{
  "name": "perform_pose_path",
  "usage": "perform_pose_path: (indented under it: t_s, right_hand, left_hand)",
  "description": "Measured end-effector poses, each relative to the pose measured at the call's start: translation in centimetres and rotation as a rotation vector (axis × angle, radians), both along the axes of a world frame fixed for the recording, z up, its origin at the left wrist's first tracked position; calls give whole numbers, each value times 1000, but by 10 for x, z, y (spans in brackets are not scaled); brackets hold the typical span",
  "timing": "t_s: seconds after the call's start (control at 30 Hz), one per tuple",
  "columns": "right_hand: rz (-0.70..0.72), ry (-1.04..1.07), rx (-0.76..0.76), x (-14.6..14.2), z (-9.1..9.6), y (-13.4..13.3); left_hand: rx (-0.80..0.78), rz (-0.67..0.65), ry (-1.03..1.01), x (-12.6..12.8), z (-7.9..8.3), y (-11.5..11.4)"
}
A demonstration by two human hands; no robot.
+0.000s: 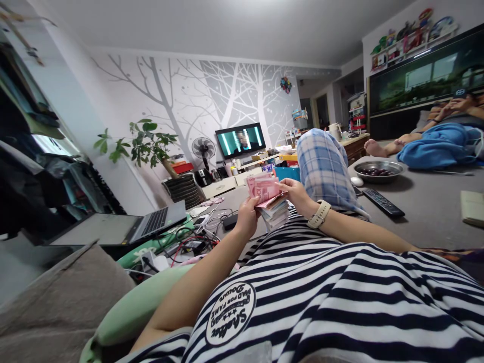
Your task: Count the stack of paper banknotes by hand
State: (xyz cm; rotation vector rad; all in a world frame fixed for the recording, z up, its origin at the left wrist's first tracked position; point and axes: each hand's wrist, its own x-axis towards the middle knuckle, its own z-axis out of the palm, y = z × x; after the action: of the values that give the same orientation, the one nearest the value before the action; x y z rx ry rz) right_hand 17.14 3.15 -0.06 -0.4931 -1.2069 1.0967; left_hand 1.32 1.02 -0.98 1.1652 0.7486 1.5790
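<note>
A thick stack of banknotes (269,202) with pink notes on top sits above my striped shirt, held between both hands. My left hand (247,217) grips the stack from the left and below, fingers wrapped round it. My right hand (297,194), with a beige watch on its wrist, pinches the top pink note at its right edge. My raised knee in blue checked trousers (323,166) stands just behind the hands.
A black remote (382,202) and a metal bowl of dark fruit (378,170) lie on the grey surface to the right. Another person reclines at far right (438,138). An open laptop (149,224), tangled cables, a fan, a plant and a television stand to the left and ahead.
</note>
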Motion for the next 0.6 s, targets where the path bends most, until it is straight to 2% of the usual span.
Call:
perform_pose_path:
  t_s: [0.27,0.6]
  right_hand:
    - [2,-1,-12,3,-2,1]
    - [-105,-71,118,4,-2,2]
  left_hand:
    - [-23,-5,14,2,-2,0]
    - [-50,53,-83,0,-5,10]
